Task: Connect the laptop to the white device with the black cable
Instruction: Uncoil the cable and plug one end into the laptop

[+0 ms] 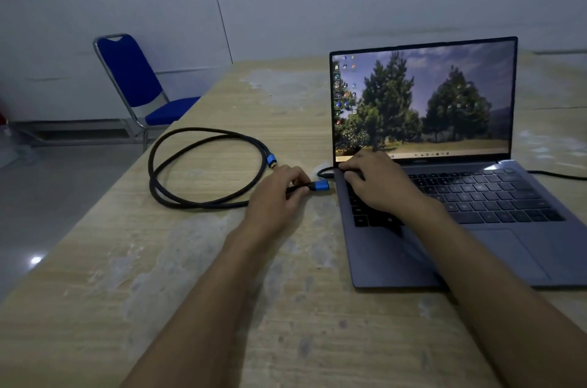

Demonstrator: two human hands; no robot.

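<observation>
The left hand [279,189] pinches the black cable [190,171] just behind its blue plug [321,186], whose tip sits beside the laptop [444,197] edge; whether it is inserted cannot be told. The cable's loop lies left of this hand, its other blue plug [271,161] just beyond the knuckles. The right hand [378,184] rests open, fingers spread, on the keyboard's left corner, gripping nothing. A second dark lead [324,172] near its fingertips is partly hidden.
</observation>
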